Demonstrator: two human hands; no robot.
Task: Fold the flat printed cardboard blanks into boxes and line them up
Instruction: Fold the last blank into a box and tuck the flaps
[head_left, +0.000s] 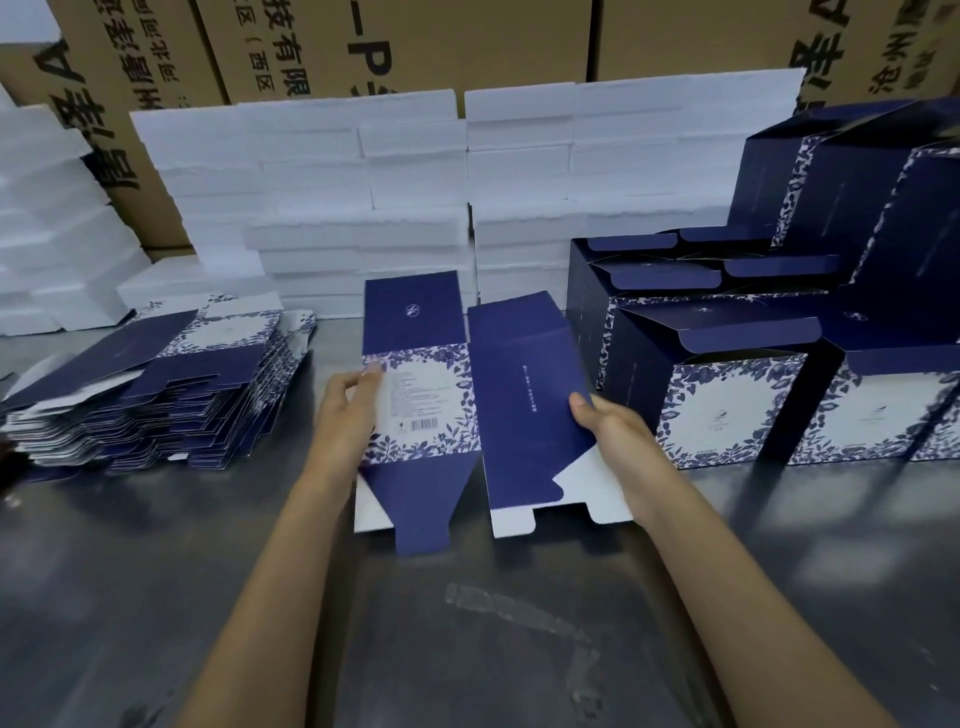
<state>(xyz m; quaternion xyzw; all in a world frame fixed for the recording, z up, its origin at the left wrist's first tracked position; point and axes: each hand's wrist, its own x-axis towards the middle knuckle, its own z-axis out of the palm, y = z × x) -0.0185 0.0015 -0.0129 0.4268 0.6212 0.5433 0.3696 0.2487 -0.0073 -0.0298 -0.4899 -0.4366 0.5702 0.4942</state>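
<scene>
1. Printed blank (467, 410): navy and floral card, partly opened, held over the grey metal counter (156, 571).
2. Left hand (345, 402) pinches its left edge; right hand (610, 423) grips the navy right panel.
3. Flat blank stack (156, 389) left; folded boxes (727, 410) right.

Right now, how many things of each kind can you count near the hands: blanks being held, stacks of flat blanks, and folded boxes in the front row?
Blank held by the left hand and right hand: 1
Stack of flat blanks: 1
Folded boxes in the front row, in view: 2
Total: 4
</scene>
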